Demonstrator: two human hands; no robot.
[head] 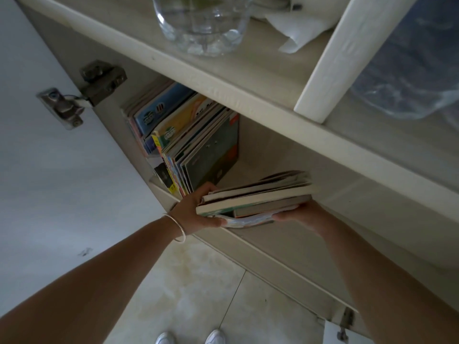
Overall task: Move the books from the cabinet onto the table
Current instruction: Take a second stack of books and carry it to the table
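Item, small stack of books (pixel 255 198), lying flat at the cabinet (pixel 248 105) opening beside the upright row (pixel 188 140): left hand (pixel 196 209) and right hand (pixel 300 213) clamped on opposite ends; we should keep it level, squeezing inward, as the floppy bottom cover sags.

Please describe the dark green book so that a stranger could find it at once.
Look inside the open cream cabinet, on its lower shelf, at the row of upright books. The dark green book is the row's rightmost, its whole cover facing the bare shelf space.
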